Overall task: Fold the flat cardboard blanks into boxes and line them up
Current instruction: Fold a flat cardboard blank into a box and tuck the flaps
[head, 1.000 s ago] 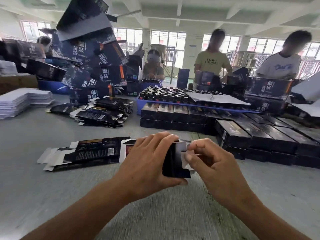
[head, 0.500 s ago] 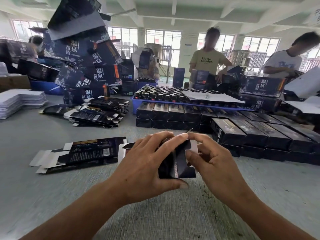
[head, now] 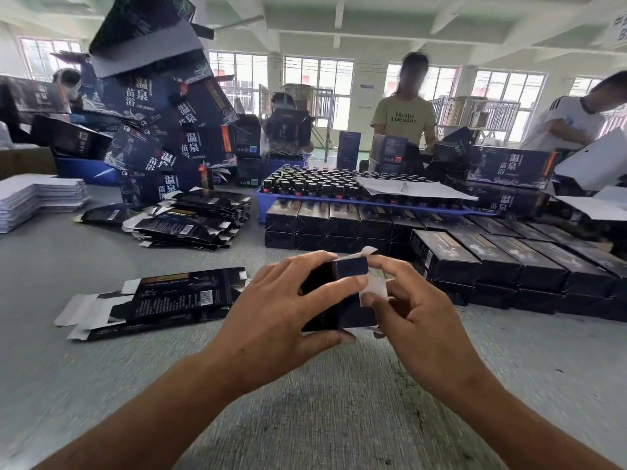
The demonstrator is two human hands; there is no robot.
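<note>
The left hand (head: 271,310) grips the half-formed box (head: 339,300) from its left side, fingers curled over the top and thumb under the near edge, while the right hand (head: 417,320) pinches a white end flap (head: 373,290) at the open end. The box sits between both hands, just above the table (head: 305,401). It is thin printed cardboard, so I judge it very light, a little springy at the creases, and easy to crush if squeezed on the panels; it seems better to hold it by the edges and push flaps along the score lines. It is dark navy outside and white inside. Just left of the left hand lie more flat blanks (head: 163,300). Beyond the right hand, finished boxes (head: 492,262) stand in rows, touching each other.
</note>
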